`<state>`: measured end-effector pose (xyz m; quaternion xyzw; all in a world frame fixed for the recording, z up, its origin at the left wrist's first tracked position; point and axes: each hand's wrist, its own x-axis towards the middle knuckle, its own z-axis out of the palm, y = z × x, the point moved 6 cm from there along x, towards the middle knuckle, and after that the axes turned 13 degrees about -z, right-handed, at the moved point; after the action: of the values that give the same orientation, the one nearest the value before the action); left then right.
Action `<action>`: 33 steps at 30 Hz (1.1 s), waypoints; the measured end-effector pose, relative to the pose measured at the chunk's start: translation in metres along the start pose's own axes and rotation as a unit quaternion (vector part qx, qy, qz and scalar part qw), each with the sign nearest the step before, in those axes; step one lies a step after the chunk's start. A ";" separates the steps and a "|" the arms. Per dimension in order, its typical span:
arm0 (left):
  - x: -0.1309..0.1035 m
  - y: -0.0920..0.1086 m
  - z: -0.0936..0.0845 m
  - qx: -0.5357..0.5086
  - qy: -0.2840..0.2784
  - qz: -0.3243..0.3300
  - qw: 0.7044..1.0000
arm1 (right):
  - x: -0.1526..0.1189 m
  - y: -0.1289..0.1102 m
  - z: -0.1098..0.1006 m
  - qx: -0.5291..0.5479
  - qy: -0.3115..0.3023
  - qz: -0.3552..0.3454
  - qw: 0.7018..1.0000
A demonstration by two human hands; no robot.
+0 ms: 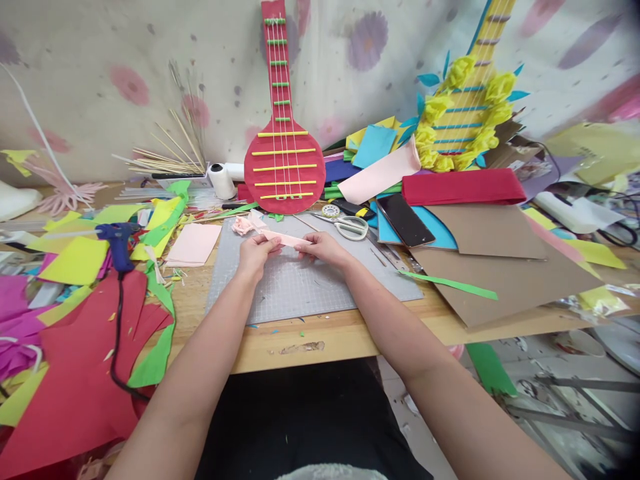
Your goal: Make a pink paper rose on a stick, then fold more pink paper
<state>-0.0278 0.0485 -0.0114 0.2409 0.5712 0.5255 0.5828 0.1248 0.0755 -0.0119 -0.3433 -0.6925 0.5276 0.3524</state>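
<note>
A narrow pale pink paper strip (286, 238) stretches between my two hands above the grey cutting mat (300, 293). My left hand (257, 255) pinches its left end, and the fingers of my right hand (323, 249) close on its right end. Just beyond my left hand, a crumpled pink paper flower (243, 225) lies on the mat. A stack of pink paper squares (193, 244) is on the wood to the left. Scissors (350, 227) with pale handles rest past my right hand.
A red paper lute (285, 167) leans upright against the wall, with a yellow one (460, 120) at right. A blue glue gun (117, 243) stands among coloured scraps at left. On the right are a black phone (406, 220) and brown cardboard (500, 287).
</note>
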 end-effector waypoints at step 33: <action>0.005 0.002 -0.007 -0.016 -0.019 -0.006 1.000 | 0.000 -0.002 -0.012 0.033 0.028 -0.042 0.998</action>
<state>-0.0360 0.0513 -0.0134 0.2379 0.5525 0.5264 0.6009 0.1350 0.0813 -0.0079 -0.3166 -0.6786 0.5251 0.4045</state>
